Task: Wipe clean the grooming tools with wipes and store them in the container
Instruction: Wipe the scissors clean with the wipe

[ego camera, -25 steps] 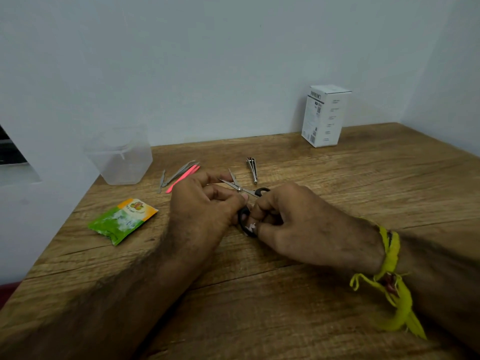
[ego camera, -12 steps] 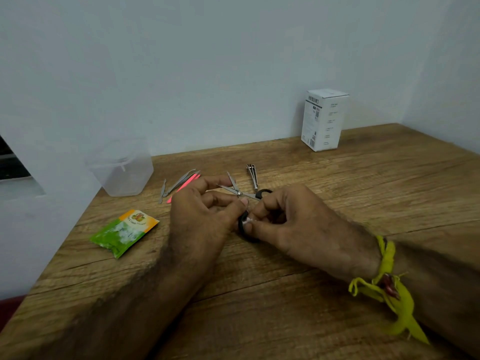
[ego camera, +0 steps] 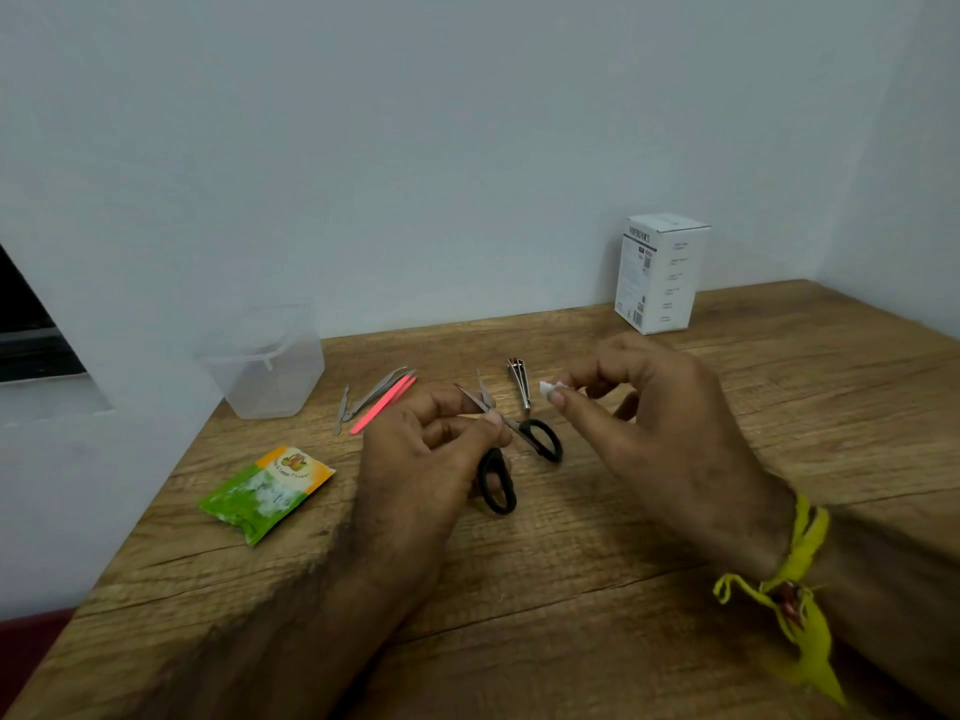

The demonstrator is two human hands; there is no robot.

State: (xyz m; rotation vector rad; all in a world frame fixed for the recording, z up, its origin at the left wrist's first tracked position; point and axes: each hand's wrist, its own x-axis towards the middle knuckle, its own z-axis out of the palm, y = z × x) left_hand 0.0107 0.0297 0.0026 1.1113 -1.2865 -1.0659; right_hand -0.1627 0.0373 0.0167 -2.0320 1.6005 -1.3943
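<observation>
In the head view, the wiping step is in hand. The small scissors (ego camera: 511, 439), with black handles and the blades parted, are held above the bench (ego camera: 597, 589) near the pivot, pinched by the fingers of the left hand (ego camera: 415, 459). A small white piece of wipe (ego camera: 545, 388) is pinched between thumb and fingertips of the right hand (ego camera: 654, 428), just beside the scissors but apart from them.

It is judged that the wipe must next be brought to the blades and drawn along them with care, as the edges are open. After that the scissors are to be put in the clear container (ego camera: 265, 363), which stands at the back left near the wall. The nail clipper (ego camera: 519, 381), the pink file (ego camera: 384, 405) and the thin metal tools (ego camera: 363, 400) lie between, not yet stored.

On the green and orange sachet (ego camera: 267, 491) and on the white box (ego camera: 660, 275) printing is seen, but it is too small to be read.
</observation>
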